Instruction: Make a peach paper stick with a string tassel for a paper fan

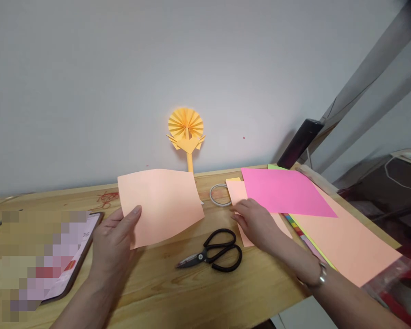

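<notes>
My left hand is closed on the left edge of a peach sheet of paper, thumb in front and fingers behind. The sheet is raised off the table and bends slightly. My right hand is over a smaller peach piece of paper, its fingers bent and close together; whether anything is between them I cannot make out. Black-handled scissors lie between my hands, blades pointing left. A white ring, like a roll of tape, lies just beyond my right fingertips.
A yellow folded-paper figure stands against the wall. Pink paper and a large peach sheet lie at right. A tablet, partly blurred, is at left, near red thread. A black cylindrical object leans at the back right.
</notes>
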A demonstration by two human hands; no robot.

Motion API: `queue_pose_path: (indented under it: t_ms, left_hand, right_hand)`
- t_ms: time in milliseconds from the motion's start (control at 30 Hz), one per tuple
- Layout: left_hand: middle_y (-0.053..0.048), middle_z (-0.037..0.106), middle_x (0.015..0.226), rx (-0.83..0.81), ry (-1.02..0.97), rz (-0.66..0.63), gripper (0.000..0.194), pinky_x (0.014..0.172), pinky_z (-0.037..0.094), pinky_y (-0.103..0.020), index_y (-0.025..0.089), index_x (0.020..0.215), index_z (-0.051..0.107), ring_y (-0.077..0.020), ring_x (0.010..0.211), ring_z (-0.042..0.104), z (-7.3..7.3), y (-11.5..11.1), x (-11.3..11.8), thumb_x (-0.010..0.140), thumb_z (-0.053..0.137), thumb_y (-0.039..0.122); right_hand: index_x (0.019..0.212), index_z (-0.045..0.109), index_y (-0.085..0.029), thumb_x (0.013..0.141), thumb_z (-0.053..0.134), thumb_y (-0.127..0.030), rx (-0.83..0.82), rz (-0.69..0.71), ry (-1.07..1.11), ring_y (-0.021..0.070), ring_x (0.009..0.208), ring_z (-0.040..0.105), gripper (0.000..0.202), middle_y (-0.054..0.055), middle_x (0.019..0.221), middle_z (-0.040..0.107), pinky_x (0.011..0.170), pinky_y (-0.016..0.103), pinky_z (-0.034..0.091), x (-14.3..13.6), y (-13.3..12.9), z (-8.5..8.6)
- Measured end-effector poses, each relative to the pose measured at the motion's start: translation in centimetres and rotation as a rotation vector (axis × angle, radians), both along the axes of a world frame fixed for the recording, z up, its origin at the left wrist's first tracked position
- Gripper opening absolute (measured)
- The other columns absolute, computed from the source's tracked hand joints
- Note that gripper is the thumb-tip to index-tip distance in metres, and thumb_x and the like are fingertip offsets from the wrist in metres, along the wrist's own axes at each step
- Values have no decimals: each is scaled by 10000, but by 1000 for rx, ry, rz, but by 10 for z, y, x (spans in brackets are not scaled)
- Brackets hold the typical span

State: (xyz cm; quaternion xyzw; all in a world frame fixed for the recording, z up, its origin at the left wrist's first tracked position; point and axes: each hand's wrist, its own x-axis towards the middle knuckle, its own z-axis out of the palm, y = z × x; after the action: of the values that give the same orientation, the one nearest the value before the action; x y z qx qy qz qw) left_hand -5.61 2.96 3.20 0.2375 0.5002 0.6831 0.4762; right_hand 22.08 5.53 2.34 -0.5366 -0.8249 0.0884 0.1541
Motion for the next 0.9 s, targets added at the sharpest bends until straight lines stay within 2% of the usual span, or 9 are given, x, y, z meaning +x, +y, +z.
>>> queue_pose_path:
  t_ms: [67,133,267,367,500,633,733,833,900]
  left_hand:
    - [-63,754,903,-1,-56,16,339,762,571,-329,140,963,704,-234,809,700,3,1,-3,636,759,211]
    - [-40,754,844,-8,-154,42,272,743,573,-301,139,902,699,-204,753,700,7,3,-8,632,719,162]
    - [-1,730,690,-21,-359,60,170,575,564,-244,145,753,658,-149,575,664,10,4,-18,598,603,99]
    - [13,679,551,-45,-413,14,155,443,520,-229,158,666,625,-137,447,611,9,3,-22,529,584,96]
    - [22,651,498,-3,-397,-68,182,361,472,-219,172,631,620,-132,371,568,4,-1,-22,468,618,91]
    - [-9,710,623,22,-301,-198,210,513,546,-257,187,735,680,-173,510,652,-5,-1,-19,534,688,130]
    - [-64,744,759,-49,-181,-291,274,596,561,-314,183,867,720,-243,657,696,-13,1,-16,597,721,228]
    - [-96,748,806,-159,-67,-326,342,562,541,-311,156,932,725,-263,683,700,-21,3,-13,614,750,276]
    - [-95,749,803,-210,-19,-341,366,548,528,-304,146,954,718,-252,665,697,-26,4,-10,626,759,301]
  right_hand:
    - [900,650,-148,863,555,-155,67,73,-167,222,926,522,102,92,935,644,773,305,426,-14,26,-9]
    - [879,646,-133,856,568,-169,83,100,-198,240,925,508,89,110,925,636,761,320,421,-25,44,-22]
    - [864,635,-129,843,526,-80,116,144,-198,217,868,502,121,104,876,633,751,307,395,-40,58,-38]
    - [840,626,-139,887,455,-83,171,149,-173,197,830,486,186,89,859,622,744,296,370,-47,60,-32]
    - [876,623,-129,946,368,-137,248,93,-162,221,915,462,264,118,931,609,788,326,342,-41,68,-17]
    - [833,633,-111,845,443,-22,223,9,-214,254,895,478,210,140,851,617,708,338,334,-21,75,-17]
    - [824,641,-111,793,487,2,186,-34,-242,262,851,494,194,146,832,621,650,331,325,-13,73,-18]
    - [935,643,-129,830,497,-56,183,-83,-227,265,881,503,194,145,919,620,658,329,349,-16,66,-8]
    - [1039,622,-137,880,459,-107,214,-115,-125,251,926,515,230,132,993,620,703,325,389,-20,61,2]
